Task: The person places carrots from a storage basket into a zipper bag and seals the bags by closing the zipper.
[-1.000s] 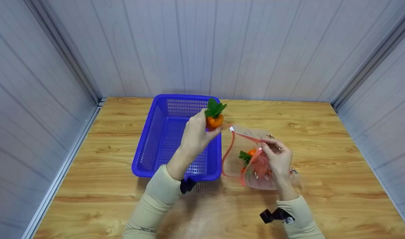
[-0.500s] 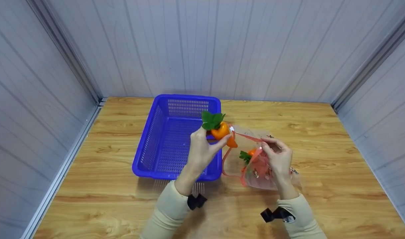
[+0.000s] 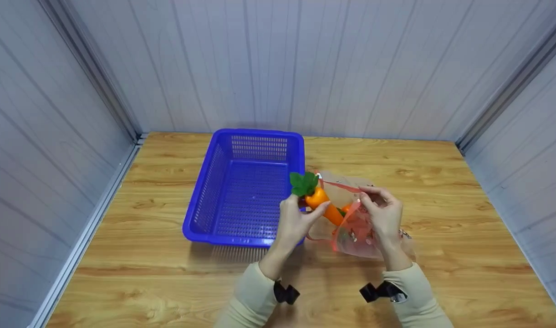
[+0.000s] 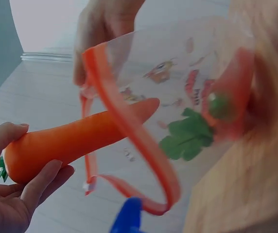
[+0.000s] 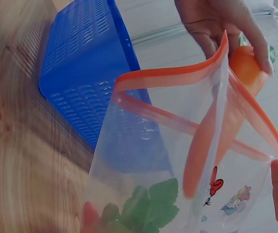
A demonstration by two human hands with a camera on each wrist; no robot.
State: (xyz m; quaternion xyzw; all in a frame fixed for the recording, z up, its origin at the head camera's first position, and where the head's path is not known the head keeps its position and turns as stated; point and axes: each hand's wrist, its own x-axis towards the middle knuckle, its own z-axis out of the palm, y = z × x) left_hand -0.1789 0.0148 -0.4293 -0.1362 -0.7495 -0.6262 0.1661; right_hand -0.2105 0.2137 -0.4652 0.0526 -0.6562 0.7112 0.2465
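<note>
In the head view, my left hand (image 3: 296, 223) holds an orange carrot (image 3: 318, 198) by its thick end, its green leaves pointing up and left. The carrot's narrow end reaches into the mouth of a clear zip bag (image 3: 366, 248) with an orange-red rim. My right hand (image 3: 383, 218) pinches the bag's rim between thumb and fingers, holding the mouth apart. Low inside the bag, the left wrist view shows a green leaf (image 4: 187, 136) and an orange-red thing (image 4: 236, 87) with a green end, blurred through the plastic.
A blue plastic basket (image 3: 198, 191) with slotted walls stands just left of the bag on the wooden table (image 3: 441, 196). Pale panel walls (image 3: 278, 68) rise behind and at both sides.
My left hand has carried the carrot from above the basket's right rim rightward and down; its tip has entered the bag. My right hand has stayed at the bag's rim.
</note>
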